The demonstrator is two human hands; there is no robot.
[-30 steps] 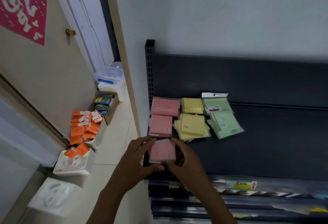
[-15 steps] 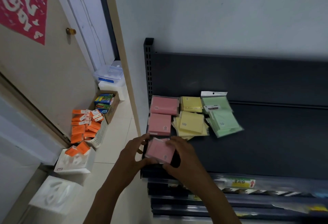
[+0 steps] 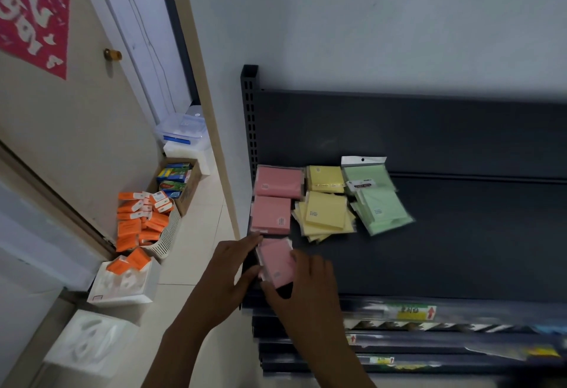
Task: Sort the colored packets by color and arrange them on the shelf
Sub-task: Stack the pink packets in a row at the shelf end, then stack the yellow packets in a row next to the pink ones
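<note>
Pink packet (image 3: pixel 276 261) now lower, between hands (image 3: pixel 270 277).

You have a pink packet (image 3: pixel 277 261) lying flat and slightly skewed at the front left corner of the dark shelf (image 3: pixel 445 252). Behind it sit two more pink packets (image 3: pixel 271 215) in a column along the left edge, the rear one (image 3: pixel 279 182) against the back panel. Right of them lies a loose, fanned stack of yellow packets (image 3: pixel 325 214), then a slanted pile of green packets (image 3: pixel 378 203).
</note>
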